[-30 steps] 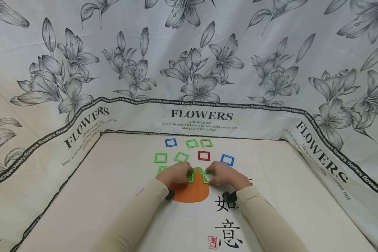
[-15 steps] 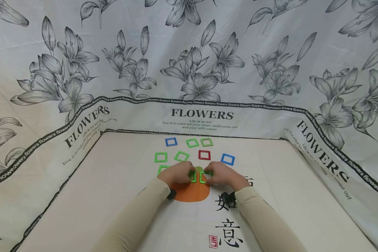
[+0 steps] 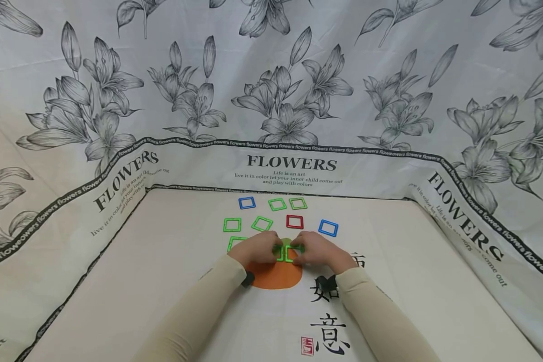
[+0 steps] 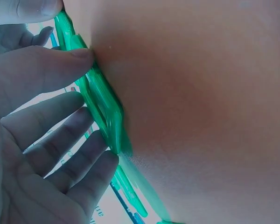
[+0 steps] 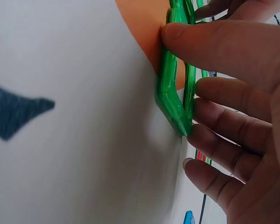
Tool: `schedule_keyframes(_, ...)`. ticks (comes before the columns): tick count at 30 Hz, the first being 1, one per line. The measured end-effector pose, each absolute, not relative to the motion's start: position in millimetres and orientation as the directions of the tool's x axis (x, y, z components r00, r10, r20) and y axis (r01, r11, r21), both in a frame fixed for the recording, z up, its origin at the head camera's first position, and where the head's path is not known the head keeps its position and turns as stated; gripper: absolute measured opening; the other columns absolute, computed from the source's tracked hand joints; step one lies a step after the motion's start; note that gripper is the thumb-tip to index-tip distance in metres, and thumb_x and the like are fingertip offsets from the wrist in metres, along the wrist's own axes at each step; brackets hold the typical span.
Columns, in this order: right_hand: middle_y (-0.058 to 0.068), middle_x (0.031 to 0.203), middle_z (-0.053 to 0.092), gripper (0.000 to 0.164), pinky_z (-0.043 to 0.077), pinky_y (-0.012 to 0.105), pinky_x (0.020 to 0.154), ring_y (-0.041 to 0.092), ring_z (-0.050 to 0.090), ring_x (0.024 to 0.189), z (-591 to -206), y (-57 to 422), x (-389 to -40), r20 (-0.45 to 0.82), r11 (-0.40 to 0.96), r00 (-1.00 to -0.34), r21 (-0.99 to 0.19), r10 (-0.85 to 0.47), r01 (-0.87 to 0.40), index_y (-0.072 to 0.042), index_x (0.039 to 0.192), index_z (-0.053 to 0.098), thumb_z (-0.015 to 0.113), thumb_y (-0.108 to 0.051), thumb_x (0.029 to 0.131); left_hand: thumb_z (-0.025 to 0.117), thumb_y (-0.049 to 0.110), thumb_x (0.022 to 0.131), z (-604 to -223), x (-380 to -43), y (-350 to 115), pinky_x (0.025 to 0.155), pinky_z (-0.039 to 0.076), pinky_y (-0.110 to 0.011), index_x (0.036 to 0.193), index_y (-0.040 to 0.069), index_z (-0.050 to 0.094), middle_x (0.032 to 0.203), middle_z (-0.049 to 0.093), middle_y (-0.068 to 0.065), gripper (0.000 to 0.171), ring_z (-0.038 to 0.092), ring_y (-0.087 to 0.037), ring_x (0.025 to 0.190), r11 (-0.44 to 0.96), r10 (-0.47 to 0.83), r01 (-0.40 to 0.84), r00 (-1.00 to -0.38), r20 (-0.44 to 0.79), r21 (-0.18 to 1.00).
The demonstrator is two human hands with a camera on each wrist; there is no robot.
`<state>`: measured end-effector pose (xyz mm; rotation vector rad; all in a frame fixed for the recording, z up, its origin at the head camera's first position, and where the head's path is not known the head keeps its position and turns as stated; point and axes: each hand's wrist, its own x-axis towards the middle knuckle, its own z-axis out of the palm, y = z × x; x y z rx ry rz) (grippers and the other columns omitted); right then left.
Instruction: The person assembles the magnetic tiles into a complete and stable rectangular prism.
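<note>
I am watching two green frames, and the relation that matters is the short space between their facing sides. The left green frame (image 4: 105, 88) is gripped by the fingers of the left hand (image 3: 259, 247), with the thumb on one bar and some fingertips at the other. The right green frame (image 5: 167, 77) is pinched in the same manner by the right hand (image 3: 319, 250). Both are over the orange patch (image 3: 276, 279) printed on the surface (image 3: 412, 271).

From the head camera I see the two inner bars side by side, almost parallel, with only a narrow gap. From the wrist cameras I cannot tell if some corners are already touching, or if the frames rest on the surface or hang just above it. They look square, so I find no long axis to follow; the direction which counts is left to right, across the gap. Each frame lies inward from its own fingers, so neither hand must reach over the other. My judgement is that the inner bars need to stay level and parallel if the gap becomes smaller.

The red frame (image 3: 294, 228) is farther away, beyond the gap, and the blue frame (image 3: 327, 234) is just beyond the right hand.
</note>
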<state>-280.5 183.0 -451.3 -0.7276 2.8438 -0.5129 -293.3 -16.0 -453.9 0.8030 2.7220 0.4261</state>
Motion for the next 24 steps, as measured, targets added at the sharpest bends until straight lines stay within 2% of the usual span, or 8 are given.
schedule_keyframes(24,-0.002,0.104,0.066,0.040,0.052,0.032,0.088,0.014,0.055,0.093,-449.6,179.0,-279.8,-0.088,0.824,-0.864,-0.363,-0.495,-0.435,-0.013,0.112,0.073,0.080,-0.029,0.077,0.071,0.018,0.082,-455.1,-292.2,-15.3,0.076,0.047,-0.025,0.109,0.018,0.071,0.098,0.056,0.003,0.028,0.051,-0.013,0.090,0.805,0.557,0.475,-0.812,-0.175,0.355)
